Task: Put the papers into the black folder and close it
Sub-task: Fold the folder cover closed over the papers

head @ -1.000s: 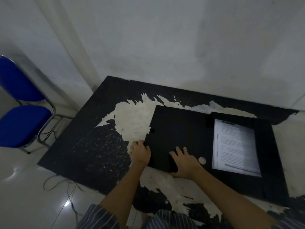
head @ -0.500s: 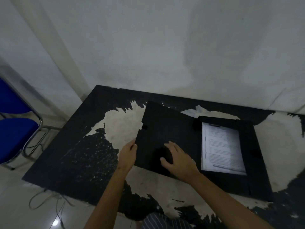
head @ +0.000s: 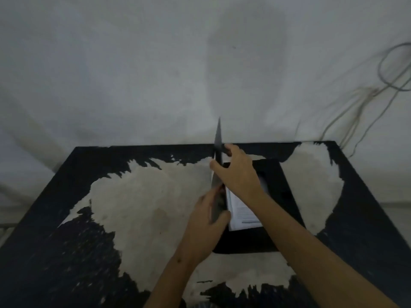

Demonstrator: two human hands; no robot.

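**Folder cover upright, mid-swing**

The black folder's cover [head: 218, 152] is seen edge-on, held vertical above the papers [head: 244, 215] lying in the folder's base [head: 280, 196]. Risk: cover slips and slams askew, creasing sheets. Left hand [head: 206, 227] is clamped on its near edge; right hand [head: 238, 174] is pinched on its upper edge.

Worn black table [head: 66, 252] — pale wall [head: 133, 74] behind, loose cables [head: 364, 101] hanging right.

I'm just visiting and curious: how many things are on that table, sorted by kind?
Black folder: 1, cover standing on edge, held by the left hand and right hand
Stack of papers: 1, inside the folder
Total: 2
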